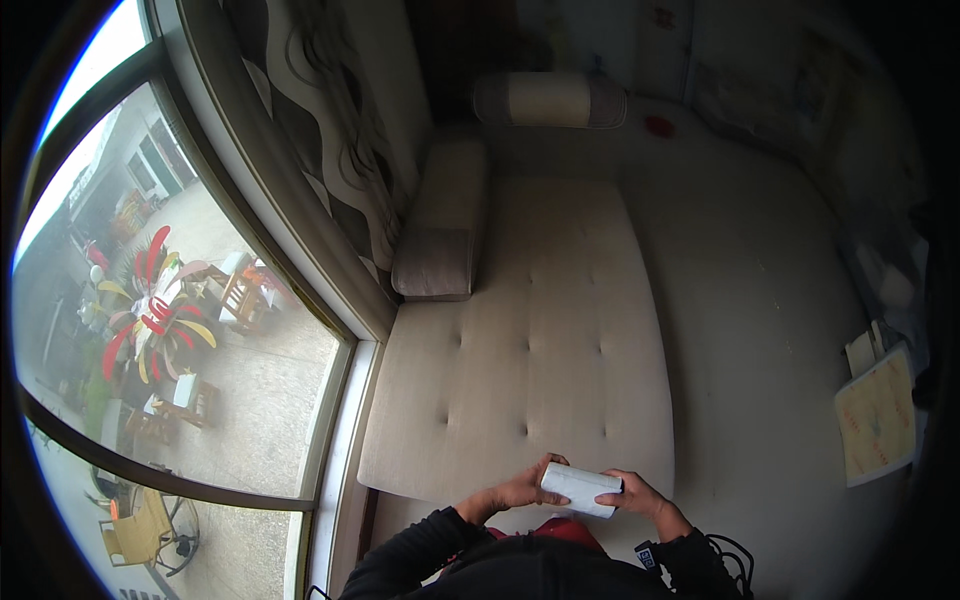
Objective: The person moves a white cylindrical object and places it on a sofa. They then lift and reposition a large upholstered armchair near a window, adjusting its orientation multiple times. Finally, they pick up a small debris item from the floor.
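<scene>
Between my two hands is a white paper roll (580, 487), lying slightly tilted in front of my body. My left hand (522, 487) grips its left end, with the thumb on the near side and the fingers behind it. My right hand (636, 492) holds the right end, its fingers bent round it. Just beyond the roll lies the front edge of a beige tufted daybed (530, 380). A piece of red cloth (570, 530) shows below the roll, near my dark jacket.
On the daybed's left side rests a bolster cushion (437, 250); another bolster (550, 101) is at the far end. A large window (335, 440) and patterned curtain (350, 190) border the left. At the right stand papers and a yellowish printed sheet (876, 418). Pale floor (760, 400) runs alongside.
</scene>
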